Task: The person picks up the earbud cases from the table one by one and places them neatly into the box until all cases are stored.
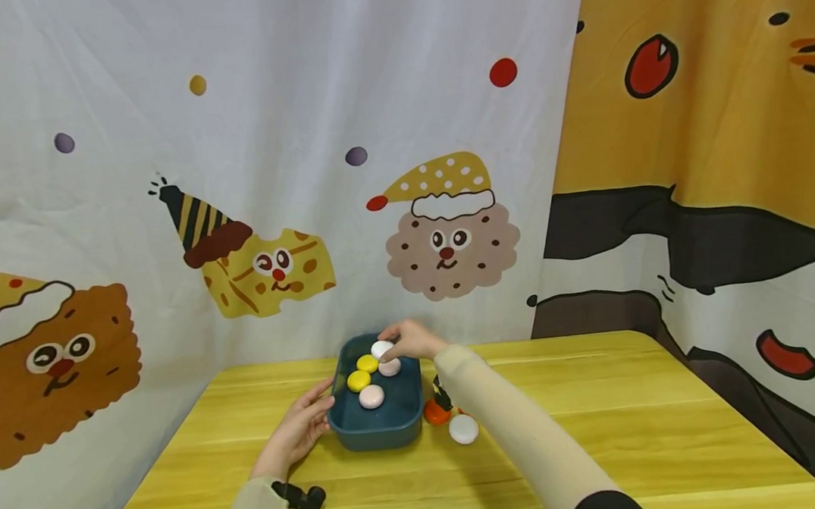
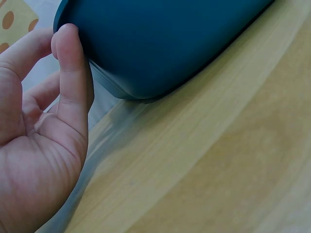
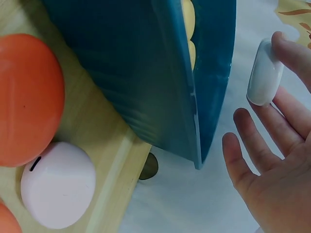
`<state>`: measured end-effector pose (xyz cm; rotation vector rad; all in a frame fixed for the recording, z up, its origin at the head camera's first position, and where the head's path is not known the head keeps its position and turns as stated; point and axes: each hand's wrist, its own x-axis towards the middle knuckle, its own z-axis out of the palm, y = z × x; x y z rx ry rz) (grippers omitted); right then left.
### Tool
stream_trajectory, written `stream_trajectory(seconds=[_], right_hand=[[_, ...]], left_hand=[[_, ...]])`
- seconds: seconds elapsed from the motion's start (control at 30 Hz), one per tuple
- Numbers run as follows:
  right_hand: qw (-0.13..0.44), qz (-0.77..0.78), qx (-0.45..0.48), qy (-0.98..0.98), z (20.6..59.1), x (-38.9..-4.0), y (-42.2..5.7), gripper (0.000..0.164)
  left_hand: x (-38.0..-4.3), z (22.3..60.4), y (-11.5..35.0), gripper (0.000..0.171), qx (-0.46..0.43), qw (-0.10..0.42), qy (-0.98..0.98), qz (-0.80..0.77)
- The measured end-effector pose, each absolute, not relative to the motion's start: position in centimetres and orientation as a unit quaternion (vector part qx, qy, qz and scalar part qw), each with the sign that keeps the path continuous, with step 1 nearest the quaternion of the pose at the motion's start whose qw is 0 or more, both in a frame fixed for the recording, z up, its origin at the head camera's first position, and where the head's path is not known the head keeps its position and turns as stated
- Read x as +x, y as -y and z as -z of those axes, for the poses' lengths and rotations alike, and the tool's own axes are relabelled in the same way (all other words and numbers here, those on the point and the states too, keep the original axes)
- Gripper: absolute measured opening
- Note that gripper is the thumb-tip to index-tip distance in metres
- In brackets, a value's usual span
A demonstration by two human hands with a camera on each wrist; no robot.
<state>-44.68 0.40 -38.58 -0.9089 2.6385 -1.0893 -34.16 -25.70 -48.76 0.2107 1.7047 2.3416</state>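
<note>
A dark teal rectangular bin (image 1: 377,438) sits on the table, holding two yellow discs (image 1: 359,380) and two pale pink discs (image 1: 371,396). My left hand (image 1: 300,425) is at the bin's left side; in the left wrist view its fingertips touch the bin near the rim. Over the far right part of the bin, my right hand (image 1: 414,339) pinches a smooth, rounded white disc (image 3: 266,73) between thumb and fingers, its other fingers spread. The right wrist view shows that disc held on edge, above the rim.
Right of the bin, an orange disc (image 3: 29,99) and a pale disc with a short black mark (image 3: 58,187) lie on the wooden table (image 1: 592,406). Part of another orange piece (image 3: 6,221) shows at the view's edge. A printed cloth (image 1: 295,176) hangs behind the table.
</note>
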Motion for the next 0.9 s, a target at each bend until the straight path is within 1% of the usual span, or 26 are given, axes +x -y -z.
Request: stream_trajectory(seconds=[0.3, 0.53, 0.9], right_hand=[[0.071, 0.361, -0.314, -0.875, 39.2, -44.8, 0.0, 0.047], [0.082, 0.373, -0.332, -0.863, 39.0, -44.8, -0.3, 0.056], [0.075, 0.394, -0.319, -0.859, 39.2, -45.0, -1.5, 0.051]], left_hand=[[-34.2, 48.8, 25.7, 0.065, 0.068, 0.118, -0.579, -0.804], [-34.3, 48.9, 25.7, 0.066, 0.072, 0.114, -0.589, -0.797], [-34.2, 48.9, 25.8, 0.064, 0.072, 0.114, -0.588, -0.798]])
